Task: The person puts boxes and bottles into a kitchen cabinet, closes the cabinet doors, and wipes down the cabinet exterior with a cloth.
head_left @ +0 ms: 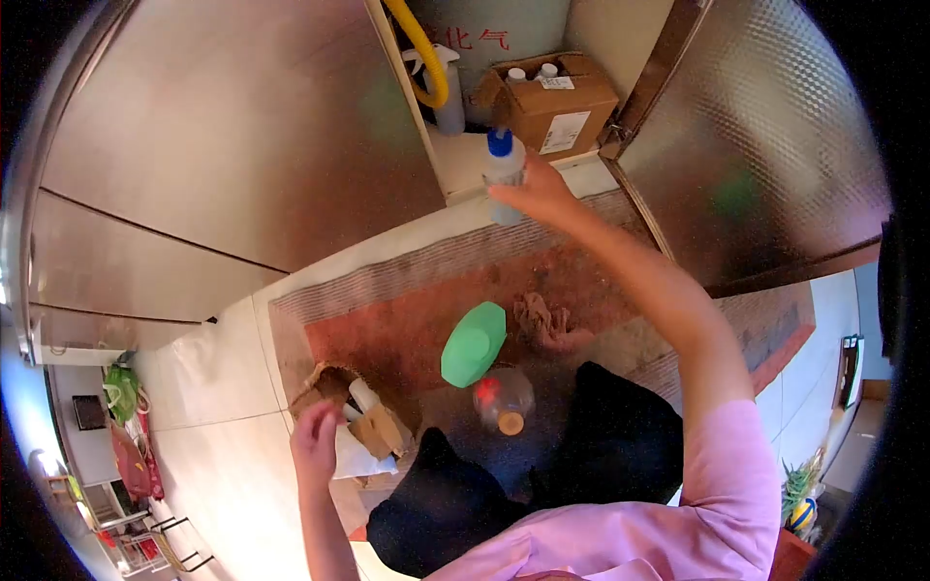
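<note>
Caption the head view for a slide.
Right hand holding a blue-capped bottle in front of an open cabinet, with a green item and worn mat below.

My right hand, with the blue-capped bottle, can pass into the cabinet between the metal door and the swung-out textured door. Inside, the spray bottle and yellow hose crowd the left, the cardboard box the right. On the mat, a green plastic container obstructs a low sweep.
</note>
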A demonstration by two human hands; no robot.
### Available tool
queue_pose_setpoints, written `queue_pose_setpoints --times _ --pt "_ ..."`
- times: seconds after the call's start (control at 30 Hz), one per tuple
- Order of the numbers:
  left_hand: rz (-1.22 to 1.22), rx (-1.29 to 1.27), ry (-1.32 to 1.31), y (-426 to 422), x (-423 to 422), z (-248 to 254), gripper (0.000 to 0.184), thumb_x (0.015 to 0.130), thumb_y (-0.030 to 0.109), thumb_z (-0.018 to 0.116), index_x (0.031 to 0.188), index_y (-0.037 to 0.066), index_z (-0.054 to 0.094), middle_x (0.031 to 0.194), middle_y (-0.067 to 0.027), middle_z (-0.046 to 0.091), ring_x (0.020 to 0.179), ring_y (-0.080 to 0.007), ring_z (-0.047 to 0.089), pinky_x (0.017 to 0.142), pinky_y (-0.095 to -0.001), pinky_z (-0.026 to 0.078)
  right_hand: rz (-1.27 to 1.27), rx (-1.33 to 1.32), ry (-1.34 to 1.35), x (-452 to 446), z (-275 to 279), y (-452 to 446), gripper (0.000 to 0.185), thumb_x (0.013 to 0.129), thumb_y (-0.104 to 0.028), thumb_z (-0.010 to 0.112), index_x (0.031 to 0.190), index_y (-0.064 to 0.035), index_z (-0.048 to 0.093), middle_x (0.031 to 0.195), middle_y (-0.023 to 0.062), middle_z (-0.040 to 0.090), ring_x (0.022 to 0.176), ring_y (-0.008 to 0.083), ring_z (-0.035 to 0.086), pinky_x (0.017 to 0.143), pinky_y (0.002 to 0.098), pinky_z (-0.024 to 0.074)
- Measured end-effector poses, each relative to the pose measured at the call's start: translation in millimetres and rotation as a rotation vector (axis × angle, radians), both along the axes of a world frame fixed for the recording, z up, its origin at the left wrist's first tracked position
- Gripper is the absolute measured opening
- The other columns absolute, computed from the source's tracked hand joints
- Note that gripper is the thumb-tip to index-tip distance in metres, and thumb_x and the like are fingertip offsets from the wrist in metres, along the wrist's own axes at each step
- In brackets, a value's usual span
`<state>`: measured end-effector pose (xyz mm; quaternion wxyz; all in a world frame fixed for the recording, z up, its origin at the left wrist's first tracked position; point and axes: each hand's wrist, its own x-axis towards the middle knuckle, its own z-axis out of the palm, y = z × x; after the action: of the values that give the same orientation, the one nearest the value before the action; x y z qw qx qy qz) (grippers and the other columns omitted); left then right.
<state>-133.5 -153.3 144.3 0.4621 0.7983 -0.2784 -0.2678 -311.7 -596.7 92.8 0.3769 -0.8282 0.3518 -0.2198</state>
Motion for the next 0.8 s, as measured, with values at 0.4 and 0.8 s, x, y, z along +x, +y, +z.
queue_pose_setpoints --times 0.4,0.8 --pt "0.263 0.106 0.237 59.1 -32.1 -40.7 0.019 0.089 0.008 0.047 0.103 -0.003 0.052 0.087 -0.0112 0.059 0.078 -0.0168 0.059 0.074 -0.0284 0.048 -0.644 -0.11 0.004 129.8 -43.4 -64.3 0.056 0.069 -0.027 0.066 0.105 0.0079 0.042 0.099 0.0271 0.056 0.095 0.037 0.056 0.081 0.0401 0.0448" --pt "0.247 0.093 0.225 55.7 -24.8 -63.5 0.019 0.09 0.012 0.049 0.102 -0.002 0.054 0.088 -0.0081 0.06 0.08 -0.0151 0.058 0.074 -0.0255 0.046 -0.47 -0.027 -0.166 138.4 -154.6 -100.6 0.032 0.073 -0.023 0.064 0.096 -0.0023 0.057 0.093 0.0158 0.062 0.087 0.0257 0.059 0.071 0.0354 0.0472"
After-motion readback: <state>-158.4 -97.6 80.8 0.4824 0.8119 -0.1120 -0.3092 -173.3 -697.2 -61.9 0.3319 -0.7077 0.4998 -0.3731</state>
